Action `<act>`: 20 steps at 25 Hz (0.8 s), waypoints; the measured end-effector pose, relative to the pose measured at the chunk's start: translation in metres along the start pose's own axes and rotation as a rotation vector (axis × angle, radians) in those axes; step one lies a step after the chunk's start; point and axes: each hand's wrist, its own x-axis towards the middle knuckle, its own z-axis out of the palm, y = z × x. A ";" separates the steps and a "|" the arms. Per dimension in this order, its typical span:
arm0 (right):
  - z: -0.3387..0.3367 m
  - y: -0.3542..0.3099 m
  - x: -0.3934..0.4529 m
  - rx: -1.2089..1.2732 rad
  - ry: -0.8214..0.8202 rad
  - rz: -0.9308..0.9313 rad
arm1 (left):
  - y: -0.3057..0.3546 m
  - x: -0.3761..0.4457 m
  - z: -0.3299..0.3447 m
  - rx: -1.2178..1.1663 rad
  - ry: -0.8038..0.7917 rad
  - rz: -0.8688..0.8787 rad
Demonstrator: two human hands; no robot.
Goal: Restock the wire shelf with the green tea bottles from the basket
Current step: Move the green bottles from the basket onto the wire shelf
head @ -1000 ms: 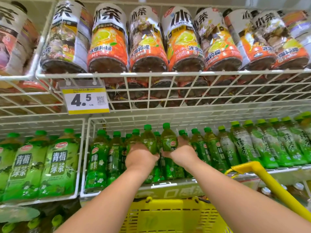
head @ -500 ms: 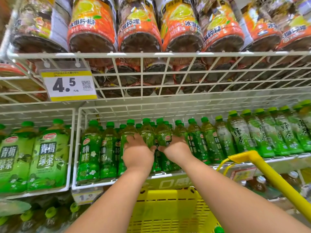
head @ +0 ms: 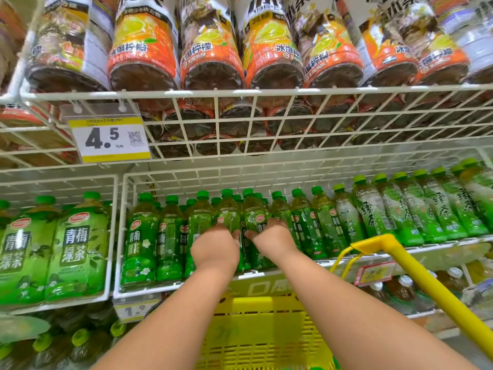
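Two green tea bottles (head: 241,222) stand side by side at the front of the wire shelf (head: 256,275), packed into the row. Left hand (head: 214,248) is wrapped around one, right hand (head: 272,240) around the other. Yellow basket (head: 264,332) sits right below, price tag (head: 109,137) hangs up left.

Price tag (head: 109,134) reads 4.5; lower tag (head: 134,311) 1.9; big bottles (head: 77,247) 青梅绿茶
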 end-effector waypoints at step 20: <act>-0.001 0.055 -0.098 -0.411 -0.085 -0.410 | -0.075 -0.088 0.000 0.134 0.054 0.467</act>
